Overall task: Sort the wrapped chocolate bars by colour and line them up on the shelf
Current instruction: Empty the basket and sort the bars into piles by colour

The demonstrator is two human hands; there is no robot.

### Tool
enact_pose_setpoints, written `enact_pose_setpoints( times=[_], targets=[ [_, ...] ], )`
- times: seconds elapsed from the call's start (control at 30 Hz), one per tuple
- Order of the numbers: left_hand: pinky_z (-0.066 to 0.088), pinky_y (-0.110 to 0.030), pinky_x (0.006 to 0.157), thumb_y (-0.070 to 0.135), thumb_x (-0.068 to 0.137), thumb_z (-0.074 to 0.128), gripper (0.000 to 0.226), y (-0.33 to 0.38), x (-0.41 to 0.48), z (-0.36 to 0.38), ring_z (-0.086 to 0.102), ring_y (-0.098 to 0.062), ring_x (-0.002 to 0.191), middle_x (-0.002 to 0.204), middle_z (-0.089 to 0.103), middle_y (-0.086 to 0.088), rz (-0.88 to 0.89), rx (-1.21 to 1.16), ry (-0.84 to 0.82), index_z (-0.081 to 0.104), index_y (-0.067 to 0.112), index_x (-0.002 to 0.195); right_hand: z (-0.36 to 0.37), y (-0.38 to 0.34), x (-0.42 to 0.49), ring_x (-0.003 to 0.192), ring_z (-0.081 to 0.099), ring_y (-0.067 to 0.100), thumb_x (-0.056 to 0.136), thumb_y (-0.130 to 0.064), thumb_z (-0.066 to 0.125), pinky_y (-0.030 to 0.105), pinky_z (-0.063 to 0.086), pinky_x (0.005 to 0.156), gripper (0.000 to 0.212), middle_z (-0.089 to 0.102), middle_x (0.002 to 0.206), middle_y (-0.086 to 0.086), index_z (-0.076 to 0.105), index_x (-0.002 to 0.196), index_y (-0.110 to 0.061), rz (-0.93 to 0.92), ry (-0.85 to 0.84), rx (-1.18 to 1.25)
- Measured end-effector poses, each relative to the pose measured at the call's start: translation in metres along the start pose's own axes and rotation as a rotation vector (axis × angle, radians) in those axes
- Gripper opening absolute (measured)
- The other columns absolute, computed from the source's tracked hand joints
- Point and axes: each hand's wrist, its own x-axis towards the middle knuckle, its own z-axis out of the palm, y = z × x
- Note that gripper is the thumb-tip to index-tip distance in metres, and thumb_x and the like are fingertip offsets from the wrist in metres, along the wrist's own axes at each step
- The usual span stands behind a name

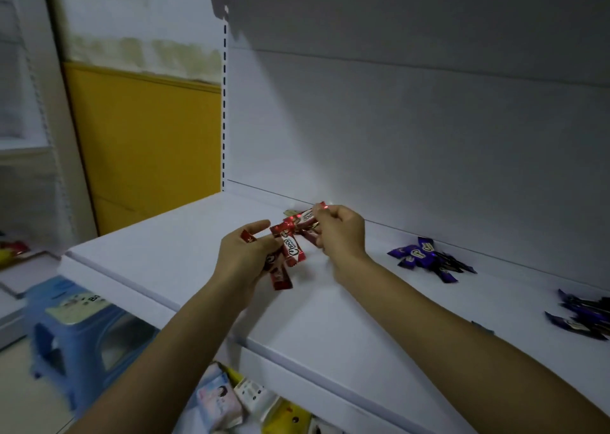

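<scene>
Beside two purple heaps (429, 258) (581, 316) — two hands (244, 257) (341, 235) grip red bars (292, 252)

I see the left hand (246, 255) gripping several red bars (290, 252) above the white shelf (165, 252), near its back edge. The right hand (340, 232) pinches another red bar (305, 219); purple bars (425, 257) lie heaped farther right.

Purple bars (581, 314) at the shelf's (363, 318) right run off the picture's edge; the left hand (244, 258) half-covers red bars (292, 252).
</scene>
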Motion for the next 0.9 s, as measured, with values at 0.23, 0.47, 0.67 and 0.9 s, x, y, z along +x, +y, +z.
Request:
enact_pose_setpoints(
  times=[0.23, 0.47, 0.67, 0.9],
  targets=[
    [0.056, -0.022, 0.055, -0.002, 0.088, 0.062, 0.023, 0.001, 0.002, -0.032, 0.07, -0.015, 0.072, 0.087, 0.071, -0.008, 0.01, -0.104, 0.014, 0.067, 0.016, 0.101, 0.006, 0.014, -0.009, 0.04, 0.045, 0.007, 0.088, -0.019, 0.061, 0.012, 0.027, 0.037, 0.007, 0.055, 0.065, -0.001, 0.064, 0.083, -0.016, 0.116, -0.377, -0.414],
    [0.057, -0.023, 0.061, -0.002, 0.09, 0.058, 0.019, -0.007, -0.001, -0.031, 0.073, -0.015, 0.075, 0.087, 0.075, -0.009, 0.023, -0.296, -0.08, 0.067, 0.011, 0.1, 0.011, 0.015, -0.025, 0.048, 0.053, -0.001, 0.086, -0.03, 0.067, 0.017, 0.042, 0.052, 0.022, 0.059, 0.052, -0.012, 0.064, 0.068, -0.019, -0.208, -0.464, -0.322],
    [0.061, -0.032, 0.067, 0.011, 0.1, 0.046, 0.02, -0.004, 0.001, -0.04, 0.07, -0.029, 0.092, 0.104, 0.069, -0.018, -0.139, -0.602, -0.136, 0.058, 0.005, 0.115, -0.003, 0.013, -0.019, 0.034, 0.043, -0.003, 0.09, -0.023, 0.063, 0.013, 0.032, 0.037, 0.019, 0.058, 0.061, 0.0, 0.062, 0.073, -0.015, -0.057, -0.338, -0.345],
    [0.055, -0.019, 0.052, 0.016, 0.097, 0.051, 0.019, -0.002, 0.0, -0.045, 0.073, -0.017, 0.068, 0.082, 0.075, -0.008, -0.181, -0.756, -0.132, 0.065, 0.007, 0.105, -0.009, 0.022, -0.026, 0.059, 0.05, 0.007, 0.084, -0.039, 0.066, 0.022, 0.036, 0.054, 0.018, 0.055, 0.065, -0.007, 0.064, 0.097, -0.027, -0.216, -0.378, -0.636]
  ],
)
